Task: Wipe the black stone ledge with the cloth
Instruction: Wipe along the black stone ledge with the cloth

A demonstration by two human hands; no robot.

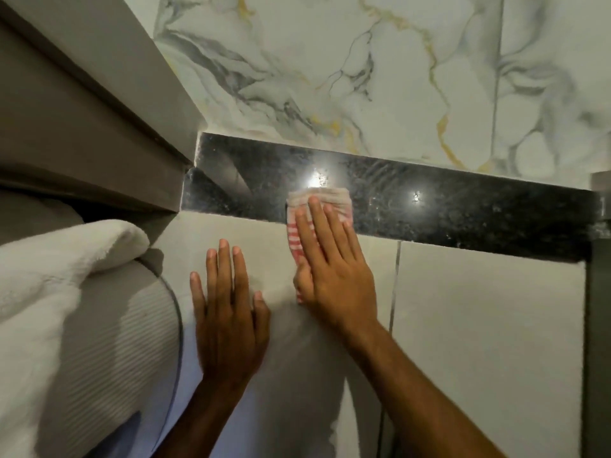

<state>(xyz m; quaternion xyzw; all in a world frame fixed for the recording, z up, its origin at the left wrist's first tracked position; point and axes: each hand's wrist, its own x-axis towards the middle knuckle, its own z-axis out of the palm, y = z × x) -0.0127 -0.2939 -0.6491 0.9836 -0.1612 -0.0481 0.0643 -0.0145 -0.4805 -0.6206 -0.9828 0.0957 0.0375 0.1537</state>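
The black stone ledge [446,206] runs as a glossy dark band across the wall, from a grey frame on the left to the right edge. A red-and-white striped cloth [299,233] lies folded over the ledge's front edge near its middle. My right hand [330,262] presses flat on the cloth, fingers spread and pointing up, the fingertips on the ledge. My left hand [228,312] rests flat on the pale tile below the ledge, to the left of the cloth, holding nothing. Most of the cloth is hidden under my right hand.
Marbled white tile [363,67] rises above the ledge and plain grey tile [479,325] lies below. A grey door frame [82,127] stands at left. A white fluffy towel [49,276] and a ribbed grey surface [109,352] fill the lower left. A dark upright post [598,325] borders the right.
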